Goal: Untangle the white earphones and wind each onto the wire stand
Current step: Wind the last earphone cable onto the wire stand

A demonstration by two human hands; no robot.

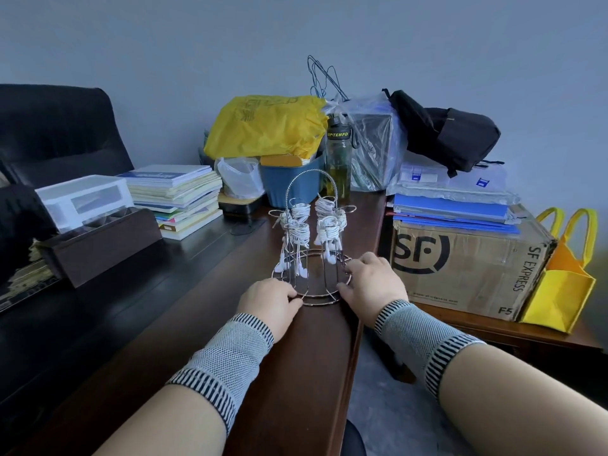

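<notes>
Both hands are gripping the round base ring of the silver wire stand [312, 255], left hand [268, 299] and right hand [373, 282], fingers curled; white corded earphones [330, 222] are hanging wound on its arms, standing on the dark wooden surface [197, 291].

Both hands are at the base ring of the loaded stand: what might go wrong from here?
The wire stand is tall and light; the left hand and right hand hold only its base ring, so a shove could tip it. Earbuds of the white earphones dangle loose and may snag. The desk edge is close on the right.
</notes>
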